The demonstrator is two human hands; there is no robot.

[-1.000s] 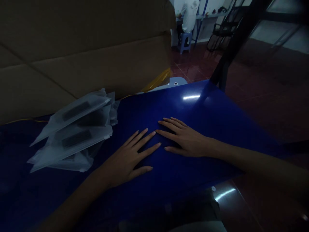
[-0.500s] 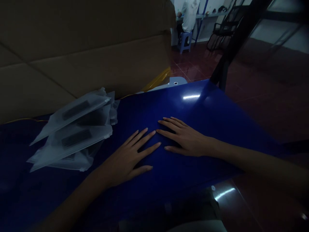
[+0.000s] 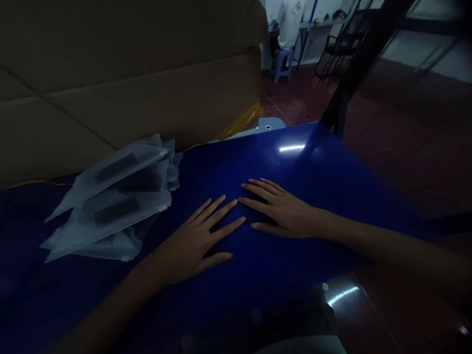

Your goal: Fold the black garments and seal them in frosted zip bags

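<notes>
My left hand (image 3: 201, 241) lies flat on the blue tabletop (image 3: 228, 164), fingers spread, holding nothing. Palm down to its right rests my right hand (image 3: 278, 209), also with the fingers apart and nothing in it. The fingertips of the two hands nearly meet. Left of my left hand is a loose pile of frosted zip bags (image 3: 121, 209). Dark rectangles show on or through the bags; I cannot tell whether they are labels or contents.
A large cardboard box (image 3: 147, 93) stands along the table's back edge, with yellow plastic (image 3: 239, 123) at its lower right corner. A dark metal post (image 3: 354, 73) rises at the back right. Farther off, a person (image 3: 290, 22) sits on a blue stool (image 3: 282, 65) near a black chair (image 3: 342, 44).
Both of my hands and the bags stay where they were. In the background, the seated person's arm has shifted slightly.
</notes>
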